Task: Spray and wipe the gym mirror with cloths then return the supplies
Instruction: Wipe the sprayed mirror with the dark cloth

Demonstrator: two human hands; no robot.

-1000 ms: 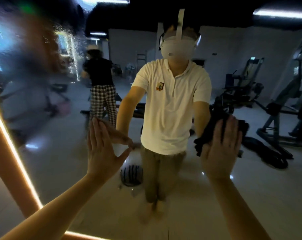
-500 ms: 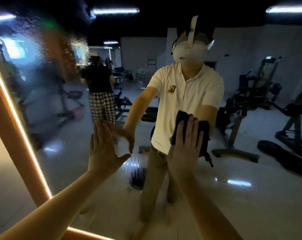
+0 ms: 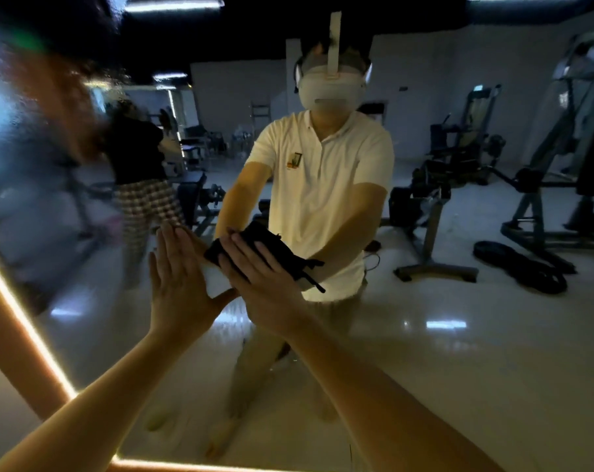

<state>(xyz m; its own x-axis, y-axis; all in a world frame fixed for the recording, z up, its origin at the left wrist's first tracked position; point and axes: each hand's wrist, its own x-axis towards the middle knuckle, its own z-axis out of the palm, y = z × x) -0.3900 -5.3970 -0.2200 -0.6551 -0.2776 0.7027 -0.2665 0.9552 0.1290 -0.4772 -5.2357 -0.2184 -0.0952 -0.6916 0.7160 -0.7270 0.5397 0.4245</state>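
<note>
Mirror [image 3: 459,352], glowing frame [image 3: 19,318] leftward; left hand [image 3: 180,284] beside cloth [image 3: 268,241] under right hand [image 3: 266,281]

The left forearm [image 3: 94,403] rises from the lower left and the right forearm [image 3: 374,386] from the lower right, both stretched forward. The left hand [image 3: 178,287] stands upright, fingers straight and together, thumb spread sideways. The right hand [image 3: 261,281], just beside it, is flat too, fingers slanting up and left
</note>
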